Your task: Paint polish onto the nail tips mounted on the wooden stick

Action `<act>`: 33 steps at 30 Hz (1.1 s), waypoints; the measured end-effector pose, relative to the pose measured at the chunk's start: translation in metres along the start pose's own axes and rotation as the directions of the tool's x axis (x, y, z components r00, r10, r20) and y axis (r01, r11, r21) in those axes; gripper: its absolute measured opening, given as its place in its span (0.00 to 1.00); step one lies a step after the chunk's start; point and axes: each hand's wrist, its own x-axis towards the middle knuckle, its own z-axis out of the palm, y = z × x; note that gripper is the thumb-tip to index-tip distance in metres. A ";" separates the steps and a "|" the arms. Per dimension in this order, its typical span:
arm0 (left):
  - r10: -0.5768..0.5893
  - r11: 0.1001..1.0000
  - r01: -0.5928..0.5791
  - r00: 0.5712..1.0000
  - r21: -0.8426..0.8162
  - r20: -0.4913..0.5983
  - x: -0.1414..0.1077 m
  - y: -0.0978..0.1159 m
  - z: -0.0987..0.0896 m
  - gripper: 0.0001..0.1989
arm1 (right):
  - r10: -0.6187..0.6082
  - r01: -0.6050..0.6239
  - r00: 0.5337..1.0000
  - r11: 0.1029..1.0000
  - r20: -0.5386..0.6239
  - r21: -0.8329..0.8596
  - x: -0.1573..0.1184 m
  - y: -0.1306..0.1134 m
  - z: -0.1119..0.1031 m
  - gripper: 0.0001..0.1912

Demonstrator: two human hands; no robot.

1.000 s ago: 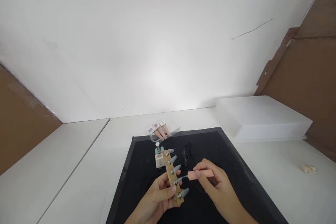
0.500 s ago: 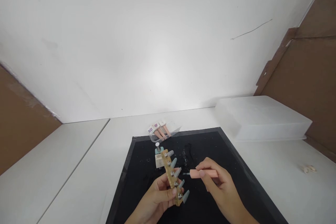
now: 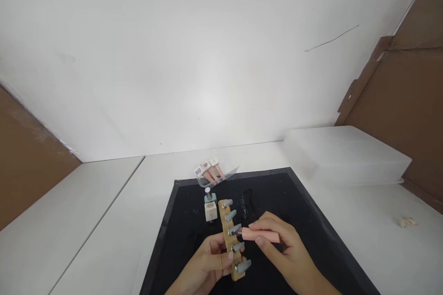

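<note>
My left hand (image 3: 215,258) grips the lower part of a wooden nail tip holder (image 3: 228,239), a wavy-edged strip with several metal posts. Grey-blue false nail tips (image 3: 244,266) stick out from it to the right. Between the fingers of my right hand (image 3: 285,251) is the pink handle of a nail polish brush (image 3: 261,235). The brush end meets the middle nail tip (image 3: 235,229); its bristles are mostly hidden there. Just beyond the holder's left side stand a white square bottle (image 3: 211,211) and a pale blue piece (image 3: 210,197) with a white-topped post.
A black mat (image 3: 270,193) lies under my hands on the white table. Behind it, a clear tray (image 3: 228,169) holds several pink-handled bottles. A translucent plastic box (image 3: 349,156) stands at the right, with small beige bits (image 3: 406,222) nearer me.
The brush has moved left and now touches the middle nail tip. My left hand has turned the holder, so the nail tips face more upward.
</note>
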 end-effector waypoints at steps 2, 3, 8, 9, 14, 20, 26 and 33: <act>0.001 1.000 -0.001 1.000 0.014 -0.003 0.000 0.000 0.000 0.17 | 0.012 -0.012 1.000 1.000 -0.006 -0.014 0.000 0.000 0.000 0.07; 0.002 1.000 -0.002 1.000 0.014 -0.004 0.000 0.000 0.000 0.17 | 0.015 -0.015 1.000 1.000 -0.008 -0.020 0.000 0.000 0.000 0.06; 0.003 1.000 -0.003 1.000 -0.017 -0.007 -0.001 0.000 -0.001 0.18 | 0.043 -0.046 0.998 0.997 -0.052 -0.054 0.001 0.000 0.000 0.06; 0.004 1.000 -0.004 1.000 -0.026 -0.011 -0.002 -0.001 -0.001 0.19 | 0.051 -0.055 0.996 0.997 -0.068 -0.059 0.001 0.000 0.001 0.06; -0.004 0.999 0.003 0.999 -0.039 -0.032 -0.004 -0.003 -0.004 0.21 | 0.077 -0.086 0.987 0.994 -0.141 -0.060 0.001 -0.001 0.002 0.06; 0.005 0.999 -0.006 0.999 -0.034 -0.042 -0.004 -0.003 -0.008 0.24 | 0.105 -0.109 0.975 0.994 -0.197 -0.013 -0.001 0.000 0.003 0.08; 0.017 1.000 -0.016 0.996 0.006 -0.088 -0.004 -0.002 -0.009 0.26 | 0.107 -0.111 0.963 0.994 -0.247 -0.001 -0.002 -0.002 0.005 0.12; 0.062 0.996 -0.057 0.993 0.062 -0.098 0.002 -0.005 -0.011 0.23 | 0.059 -0.051 0.978 0.998 -0.202 0.040 -0.002 -0.001 0.003 0.17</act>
